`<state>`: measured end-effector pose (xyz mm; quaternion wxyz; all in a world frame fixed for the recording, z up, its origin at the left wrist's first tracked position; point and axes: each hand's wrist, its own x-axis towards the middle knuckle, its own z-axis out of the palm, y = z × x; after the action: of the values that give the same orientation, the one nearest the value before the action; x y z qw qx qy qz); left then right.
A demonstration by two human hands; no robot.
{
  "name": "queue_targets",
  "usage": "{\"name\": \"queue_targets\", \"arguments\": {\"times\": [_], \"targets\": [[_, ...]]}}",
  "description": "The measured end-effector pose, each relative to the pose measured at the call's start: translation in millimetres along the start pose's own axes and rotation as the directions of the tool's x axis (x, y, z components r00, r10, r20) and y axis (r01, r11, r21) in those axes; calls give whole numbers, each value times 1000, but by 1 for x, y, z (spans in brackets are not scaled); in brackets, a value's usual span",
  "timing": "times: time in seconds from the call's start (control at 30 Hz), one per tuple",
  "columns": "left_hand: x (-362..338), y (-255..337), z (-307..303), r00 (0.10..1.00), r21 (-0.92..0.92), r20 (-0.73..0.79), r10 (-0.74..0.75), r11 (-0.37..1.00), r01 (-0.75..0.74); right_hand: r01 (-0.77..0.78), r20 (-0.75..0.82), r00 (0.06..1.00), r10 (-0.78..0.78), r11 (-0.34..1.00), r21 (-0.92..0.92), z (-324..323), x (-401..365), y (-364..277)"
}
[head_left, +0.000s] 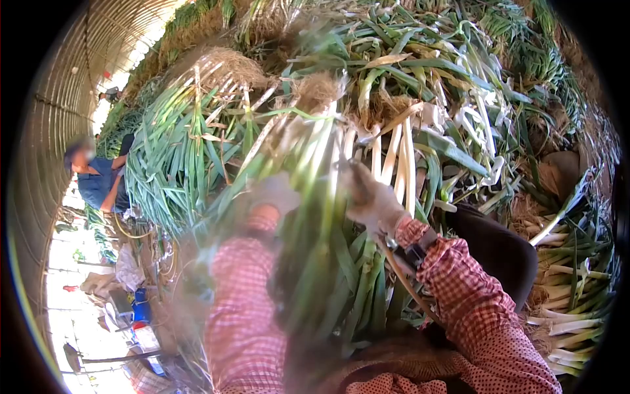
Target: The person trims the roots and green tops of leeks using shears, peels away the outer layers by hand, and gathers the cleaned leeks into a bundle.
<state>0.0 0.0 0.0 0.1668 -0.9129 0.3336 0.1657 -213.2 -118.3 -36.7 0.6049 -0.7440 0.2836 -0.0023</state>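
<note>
Green onions (321, 141) with pale stalks, hairy roots and long green leaves lie in front of me, partly smeared by motion. My left hand (275, 192), in a pale glove, is against the left side of these stalks. Its fingers are too blurred to read. My right hand (377, 200), also gloved, is closed on a thin tool with a dark tip. A brown hose (407, 285) runs from under this hand down towards my lap. More white stalks (399, 161) stand just beyond my right fingers.
Piled green onions (446, 65) spread across the back. Stalks lie stacked (567, 308) at the right. On the left, a person (102, 177) in dark clothes is beside the pile, under a ribbed tunnel wall (49, 125). A blue container (140, 305) and litter lie below.
</note>
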Motion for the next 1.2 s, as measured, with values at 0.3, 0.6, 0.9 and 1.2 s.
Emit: {"name": "queue_targets", "arguments": {"times": [0.3, 0.6, 0.9, 1.2], "targets": [[-29, -41, 25, 931, -99, 316, 183, 982, -159, -215, 148, 966, 212, 977, 5, 2, -77, -15], [-91, -13, 32, 993, 149, -113, 21, 989, -4, 231, 225, 947, -231, 973, 27, 50, -142, 22], [-88, 6, 30, 964, 109, -266, 8, 994, 21, 73, 249, 966, -69, 997, -4, 59, -141, -11], [-70, 1, 12, 992, 57, -109, -58, 996, 65, 140, 17, 990, -143, 984, 114, 59, -41, 11]]}}
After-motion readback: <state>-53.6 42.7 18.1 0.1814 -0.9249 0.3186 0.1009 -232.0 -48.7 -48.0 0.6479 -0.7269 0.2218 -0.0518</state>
